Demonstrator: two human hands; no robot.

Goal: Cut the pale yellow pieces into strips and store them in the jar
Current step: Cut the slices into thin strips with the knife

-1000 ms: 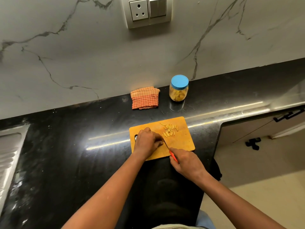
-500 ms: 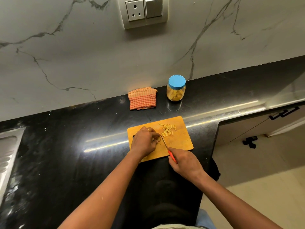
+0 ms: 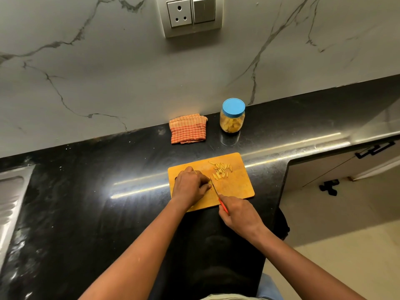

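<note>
Seen from the head camera, near centre frame, a small heap of thin pale strips lies at the upper right of the orange cutting board, so cutting is partly done. The left hand sits knuckles-up on the board's left half, fingers curled beside the blade; what they pin is hidden. The right hand grips the red-handled knife, slim tip down. Higher up, the clear round jar has its blue lid on and holds chunkier yellow pieces. Storing is all left, I'd judge. A checked folded cloth lies to its left.
</note>
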